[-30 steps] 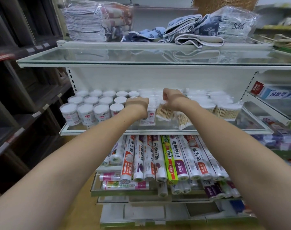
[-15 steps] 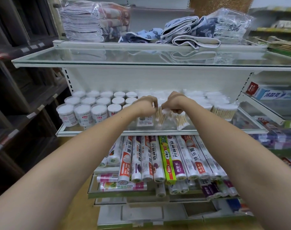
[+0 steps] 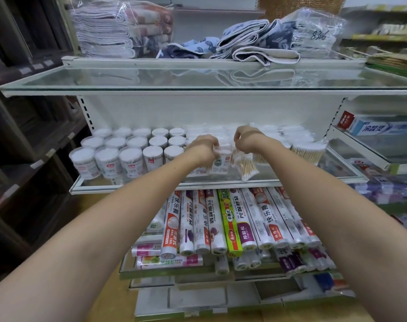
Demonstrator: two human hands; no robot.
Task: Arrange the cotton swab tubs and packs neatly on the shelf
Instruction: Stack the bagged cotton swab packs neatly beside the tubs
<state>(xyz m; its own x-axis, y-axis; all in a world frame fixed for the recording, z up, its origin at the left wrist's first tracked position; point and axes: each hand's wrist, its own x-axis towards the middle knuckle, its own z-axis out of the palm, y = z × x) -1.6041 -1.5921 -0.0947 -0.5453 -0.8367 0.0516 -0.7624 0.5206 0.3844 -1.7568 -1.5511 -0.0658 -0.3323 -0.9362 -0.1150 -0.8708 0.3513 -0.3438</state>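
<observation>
A: Left to right?
B: Cotton swab tubs (image 3: pixel 118 156) at 9 o'clock on the glass shelf (image 3: pixel 128 183). Left hand (image 3: pixel 203 148), fingers curled round a labelled swab pack (image 3: pixel 219 159). Right hand (image 3: pixel 246 138), fingers curled; grip unclear. Wooden-stick pack (image 3: pixel 243 163) just below it, 3 o'clock of the labelled one.

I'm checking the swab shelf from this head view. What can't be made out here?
- Left hand: fingers curl away, grip hidden behind the hand.
- Right hand: whether it pinches the swab pack is unclear.
- Packs at the back: washed out white.
- Tub labels: too small to read.
</observation>
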